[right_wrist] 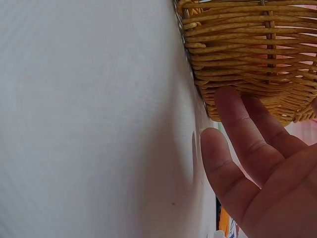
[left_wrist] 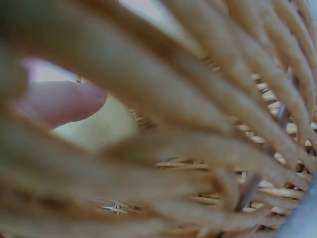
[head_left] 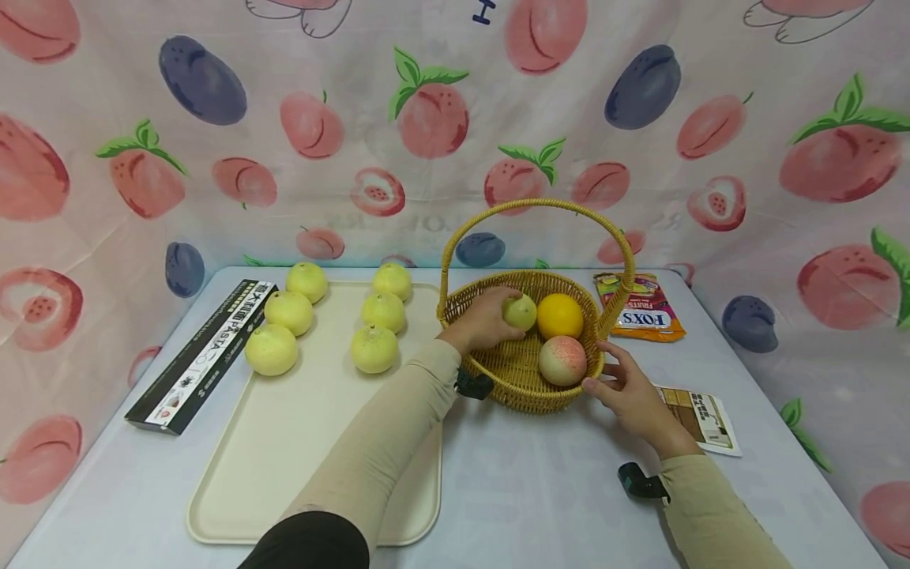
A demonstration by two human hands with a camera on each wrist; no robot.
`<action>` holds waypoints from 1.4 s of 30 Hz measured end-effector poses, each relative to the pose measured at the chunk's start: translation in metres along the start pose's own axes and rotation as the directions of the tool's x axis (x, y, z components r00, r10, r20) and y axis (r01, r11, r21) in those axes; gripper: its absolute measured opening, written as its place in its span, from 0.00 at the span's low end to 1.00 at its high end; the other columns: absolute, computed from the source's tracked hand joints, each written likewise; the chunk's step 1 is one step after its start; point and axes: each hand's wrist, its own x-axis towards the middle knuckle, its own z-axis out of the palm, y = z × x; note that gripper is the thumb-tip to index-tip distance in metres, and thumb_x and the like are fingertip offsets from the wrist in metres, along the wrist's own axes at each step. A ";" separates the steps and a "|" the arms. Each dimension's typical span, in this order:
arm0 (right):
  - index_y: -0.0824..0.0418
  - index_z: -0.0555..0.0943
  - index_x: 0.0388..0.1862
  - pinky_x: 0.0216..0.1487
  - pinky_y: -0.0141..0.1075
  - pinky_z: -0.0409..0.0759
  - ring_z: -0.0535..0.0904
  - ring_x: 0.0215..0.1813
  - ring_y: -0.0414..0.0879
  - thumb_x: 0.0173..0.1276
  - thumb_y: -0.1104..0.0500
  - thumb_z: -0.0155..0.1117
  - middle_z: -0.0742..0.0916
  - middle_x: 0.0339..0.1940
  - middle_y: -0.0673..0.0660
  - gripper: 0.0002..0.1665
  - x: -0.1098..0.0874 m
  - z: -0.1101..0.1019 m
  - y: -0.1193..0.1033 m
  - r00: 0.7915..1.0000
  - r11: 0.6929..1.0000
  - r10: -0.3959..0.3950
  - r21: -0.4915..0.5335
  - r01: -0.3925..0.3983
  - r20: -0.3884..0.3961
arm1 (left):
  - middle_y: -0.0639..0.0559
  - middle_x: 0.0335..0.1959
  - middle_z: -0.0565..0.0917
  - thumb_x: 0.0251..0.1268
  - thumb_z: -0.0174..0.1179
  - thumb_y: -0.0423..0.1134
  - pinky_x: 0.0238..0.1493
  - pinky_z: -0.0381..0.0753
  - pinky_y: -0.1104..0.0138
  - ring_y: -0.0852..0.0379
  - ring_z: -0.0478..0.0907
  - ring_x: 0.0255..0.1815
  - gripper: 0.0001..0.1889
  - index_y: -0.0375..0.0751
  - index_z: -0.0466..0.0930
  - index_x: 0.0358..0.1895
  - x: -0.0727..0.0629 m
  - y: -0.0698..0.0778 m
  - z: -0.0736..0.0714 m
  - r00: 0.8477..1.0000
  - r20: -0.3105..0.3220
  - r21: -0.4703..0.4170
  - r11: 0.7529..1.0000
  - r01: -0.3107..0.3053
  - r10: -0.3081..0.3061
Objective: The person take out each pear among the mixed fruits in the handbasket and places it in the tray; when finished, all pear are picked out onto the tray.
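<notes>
My left hand [head_left: 486,320] reaches over the near-left rim of a wicker basket [head_left: 526,399] and grips a round yellow-green fruit [head_left: 520,313] inside it. Through the blurred weave, the left wrist view shows a fingertip [left_wrist: 74,101] against that fruit [left_wrist: 106,126]. An orange [head_left: 560,317] and a peach [head_left: 562,361] lie in the right half of the basket. My right hand [head_left: 633,395] touches the basket's right side from outside. In the right wrist view its fingers [right_wrist: 242,124] extend up to the woven wall [right_wrist: 237,54] near the tabletop.
Left of the basket, a beige tray [head_left: 306,466] carries two rows of pale green round fruits [head_left: 374,348]. A black PASTA box [head_left: 202,356] lies along its left side. A Fox's candy bag [head_left: 643,308] and a brown-and-white packet [head_left: 700,419] lie right of the basket.
</notes>
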 end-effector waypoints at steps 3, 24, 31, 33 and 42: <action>0.60 0.50 0.81 0.51 0.44 0.80 0.77 0.58 0.65 0.75 0.48 0.63 0.71 0.67 0.77 0.46 0.000 0.001 0.000 1.000 1.000 -0.007 -0.008 0.007 -0.003 | 0.47 0.73 0.67 0.63 0.71 0.41 0.74 0.54 0.56 0.49 0.60 0.74 0.36 0.42 0.67 0.73 0.001 0.000 -0.001 1.000 0.008 0.049 0.999 -0.019 0.019; 0.58 0.49 0.82 0.54 0.48 0.79 0.77 0.59 0.65 0.75 0.48 0.62 0.70 0.69 0.77 0.47 -0.001 0.002 -0.001 1.000 1.000 0.002 0.005 -0.002 0.008 | 0.46 0.65 0.74 0.62 0.71 0.37 0.53 0.75 0.62 0.53 0.74 0.55 0.37 0.43 0.65 0.74 -0.003 -0.003 0.000 0.986 0.159 -0.026 0.999 -0.038 0.042; 0.57 0.49 0.82 0.56 0.52 0.78 0.76 0.60 0.65 0.75 0.47 0.62 0.69 0.69 0.76 0.48 0.000 0.002 -0.002 1.000 1.000 0.009 0.014 -0.009 0.011 | 0.47 0.63 0.76 0.60 0.72 0.38 0.52 0.75 0.62 0.53 0.75 0.53 0.37 0.44 0.66 0.73 -0.004 -0.002 0.000 0.986 0.159 -0.020 0.998 -0.051 0.054; 0.57 0.49 0.82 0.57 0.52 0.78 0.76 0.60 0.65 0.75 0.47 0.62 0.69 0.69 0.76 0.48 0.000 0.002 -0.002 1.000 1.000 0.009 0.017 -0.010 0.012 | 0.48 0.62 0.76 0.60 0.72 0.40 0.51 0.76 0.62 0.53 0.75 0.52 0.37 0.46 0.66 0.73 -0.006 -0.001 0.000 0.987 0.151 -0.040 0.998 -0.045 0.051; 0.56 0.47 0.82 0.58 0.54 0.78 0.75 0.62 0.66 0.74 0.45 0.62 0.68 0.70 0.75 0.49 0.000 0.000 -0.002 0.999 0.999 0.032 0.018 -0.032 0.023 | 0.52 0.61 0.76 0.59 0.71 0.46 0.50 0.77 0.62 0.56 0.76 0.50 0.39 0.47 0.66 0.74 -0.018 0.013 -0.008 0.988 0.100 -0.144 0.985 -0.099 0.114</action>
